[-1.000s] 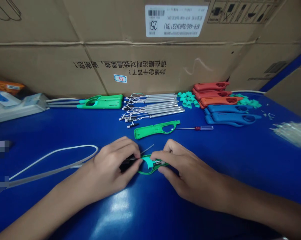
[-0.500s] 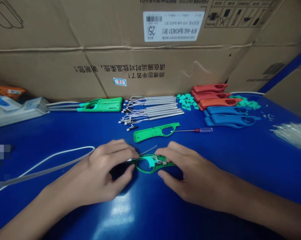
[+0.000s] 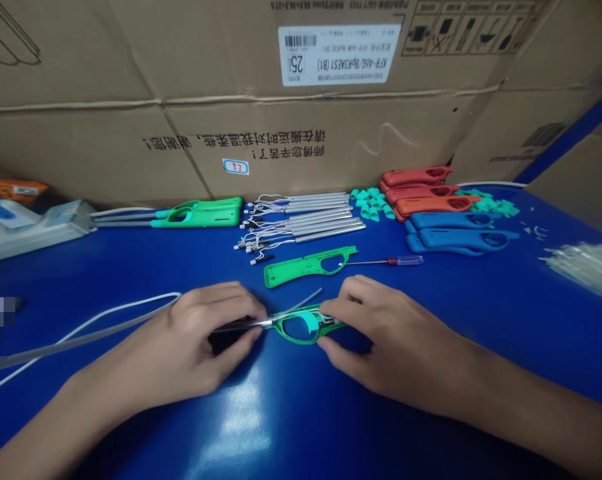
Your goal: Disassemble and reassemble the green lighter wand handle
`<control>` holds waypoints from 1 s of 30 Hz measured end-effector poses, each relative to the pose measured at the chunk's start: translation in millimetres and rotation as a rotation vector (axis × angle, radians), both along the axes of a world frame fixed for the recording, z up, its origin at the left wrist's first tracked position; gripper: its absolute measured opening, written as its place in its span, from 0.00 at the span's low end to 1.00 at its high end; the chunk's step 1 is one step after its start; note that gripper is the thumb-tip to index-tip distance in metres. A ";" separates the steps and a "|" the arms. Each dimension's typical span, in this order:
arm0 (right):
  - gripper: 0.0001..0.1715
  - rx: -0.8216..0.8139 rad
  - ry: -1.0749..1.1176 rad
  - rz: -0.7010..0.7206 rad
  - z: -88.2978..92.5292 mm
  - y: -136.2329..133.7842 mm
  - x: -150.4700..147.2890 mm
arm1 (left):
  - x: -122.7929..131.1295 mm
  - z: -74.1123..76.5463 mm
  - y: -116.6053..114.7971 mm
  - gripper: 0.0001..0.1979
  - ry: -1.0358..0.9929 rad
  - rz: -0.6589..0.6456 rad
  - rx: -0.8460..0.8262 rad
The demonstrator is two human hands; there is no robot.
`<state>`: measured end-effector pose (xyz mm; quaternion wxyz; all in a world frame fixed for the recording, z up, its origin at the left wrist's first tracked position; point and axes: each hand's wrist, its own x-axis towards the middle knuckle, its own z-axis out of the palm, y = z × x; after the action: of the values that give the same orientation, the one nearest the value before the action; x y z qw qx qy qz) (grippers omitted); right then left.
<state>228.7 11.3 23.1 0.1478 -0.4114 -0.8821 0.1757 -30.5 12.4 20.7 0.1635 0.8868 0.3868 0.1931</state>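
My left hand [image 3: 201, 340] pinches a shiny metal tube [image 3: 265, 323] between thumb and fingertips, where it meets the front of a green lighter half-shell [image 3: 305, 342]. At the shell's handle end, my right hand [image 3: 385, 333] grips it from both sides, hiding much of the handle. A teal trigger [image 3: 311, 321] sits at the shell's finger loop, with white wires behind it partly under my right fingers. One thin clear tube [image 3: 305, 297] sticks up slantwise from the shell. Just beyond lies another green half-shell [image 3: 287, 271], its hollow side up, beside a screwdriver [image 3: 408, 261].
Several metal tubes with wires [image 3: 325, 217] lie behind, near teal triggers [image 3: 371, 203]. Red shells [image 3: 415, 177] and blue shells [image 3: 461, 240] are at right, clear tubes [image 3: 588, 267] farther out. Green lighters [image 3: 221, 215] and a power strip [image 3: 55, 227] stand left, before a cardboard box [image 3: 205, 53].
My left hand has shifted slightly left, exposing more of the metal tube. My right fingers have closed in on the shell's handle, and the thin clear tube shows longer.
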 end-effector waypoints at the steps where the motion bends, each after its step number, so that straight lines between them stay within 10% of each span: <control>1: 0.07 0.014 0.012 0.005 -0.2 0.8 -0.4 | 0.1 -1.1 -0.4 0.06 -0.015 0.012 0.013; 25: 0.08 -0.026 0.042 0.137 -8.1 11.9 5.2 | -9.6 -0.6 6.2 0.07 0.000 0.025 -0.185; 30: 0.22 0.048 0.010 0.071 -12.0 10.7 4.7 | -10.5 -2.4 6.1 0.06 -0.019 0.024 -0.168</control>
<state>233.5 22.0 11.1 0.1557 -0.3755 -0.8992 0.1618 -41.0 18.4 18.3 0.2386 0.8633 0.4108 0.1703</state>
